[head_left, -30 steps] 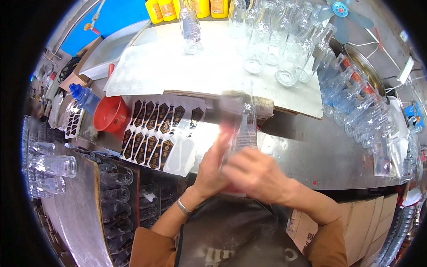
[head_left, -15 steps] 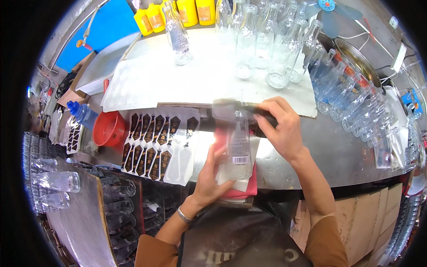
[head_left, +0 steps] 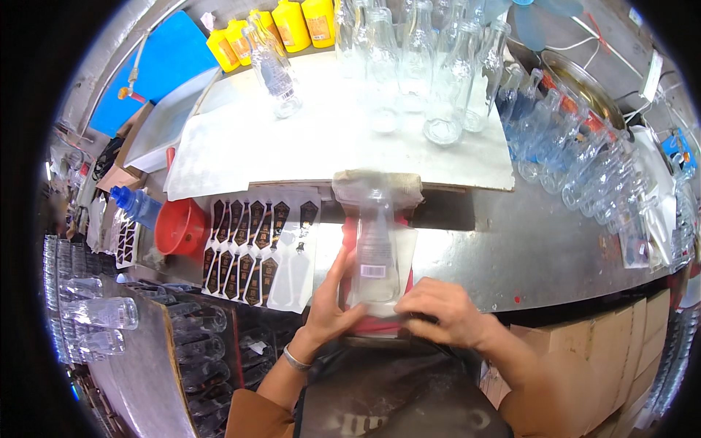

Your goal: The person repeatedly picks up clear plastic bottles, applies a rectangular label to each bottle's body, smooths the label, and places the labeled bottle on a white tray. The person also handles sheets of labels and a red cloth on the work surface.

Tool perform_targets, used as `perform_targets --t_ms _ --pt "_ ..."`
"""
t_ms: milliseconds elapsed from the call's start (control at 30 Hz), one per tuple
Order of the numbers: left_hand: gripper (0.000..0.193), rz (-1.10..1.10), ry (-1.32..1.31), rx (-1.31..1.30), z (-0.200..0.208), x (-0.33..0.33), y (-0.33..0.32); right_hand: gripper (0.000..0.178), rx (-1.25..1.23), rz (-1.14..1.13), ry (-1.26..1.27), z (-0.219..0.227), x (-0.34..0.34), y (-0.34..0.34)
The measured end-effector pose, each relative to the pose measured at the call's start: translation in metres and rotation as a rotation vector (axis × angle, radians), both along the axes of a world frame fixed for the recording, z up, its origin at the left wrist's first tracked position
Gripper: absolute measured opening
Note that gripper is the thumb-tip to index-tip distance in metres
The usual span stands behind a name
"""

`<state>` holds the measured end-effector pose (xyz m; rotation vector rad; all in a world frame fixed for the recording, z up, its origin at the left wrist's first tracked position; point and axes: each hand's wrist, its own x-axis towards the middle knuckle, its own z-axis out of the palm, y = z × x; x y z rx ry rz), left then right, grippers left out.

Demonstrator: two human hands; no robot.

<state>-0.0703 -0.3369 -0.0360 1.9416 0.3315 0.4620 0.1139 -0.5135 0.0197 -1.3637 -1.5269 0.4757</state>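
Note:
A clear glass bottle (head_left: 376, 244) with a printed back label lies with its neck away from me, on a pink-red cloth (head_left: 349, 235) and white paper (head_left: 406, 252). Its neck end is at a beige padded rest (head_left: 387, 184), slightly blurred. My left hand (head_left: 328, 303) holds the bottle's left side, fingers along the glass and thumb by the base. My right hand (head_left: 442, 310) is by the base's right corner, fingers curled together; motion blur hides what they pinch. Left of the bottle lies a sheet of dark, tie-shaped stickers (head_left: 244, 244), with some peeled spaces.
A red bowl (head_left: 179, 228) and a blue-capped spray bottle (head_left: 135, 204) stand to the left. On the white board (head_left: 321, 157) are several glass bottles (head_left: 445, 87) and one labelled bottle (head_left: 274, 73). Yellow containers (head_left: 292, 25) line the back. More bottles (head_left: 577, 153) lean at right.
My right hand has moved from the bottle's neck down to beside its base. My left hand stays at the bottle's left side. The whole view has shifted slightly.

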Motion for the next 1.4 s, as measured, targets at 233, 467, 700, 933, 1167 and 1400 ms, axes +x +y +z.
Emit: perform_targets --t_ms 233,467,700,933,1167,1400 --pt "0.095 0.045 0.018 0.126 0.031 -0.001 0.007 0.027 0.115 -0.263 -0.352 0.054 0.040 0.065" --pt "0.049 0.207 0.070 0.440 0.083 0.100 0.077 0.021 0.205 -0.353 -0.601 0.036 0.023 0.073" --pt "0.062 0.275 0.002 0.331 0.079 0.125 0.053 0.026 -0.007 -0.030 -0.277 0.024 -0.033 -0.009" --pt "0.049 0.394 -0.408 -0.086 0.163 0.066 0.060 0.018 -0.147 -0.338 0.225 0.022 -0.010 -0.040" --pt "0.045 0.432 -0.558 0.238 0.178 0.125 0.197 0.019 -0.143 -0.380 0.256 0.009 -0.006 -0.032" --pt "0.050 0.501 -0.501 0.249 0.154 0.160 0.245 0.020 -0.167 -0.413 0.225 0.000 0.005 -0.027"
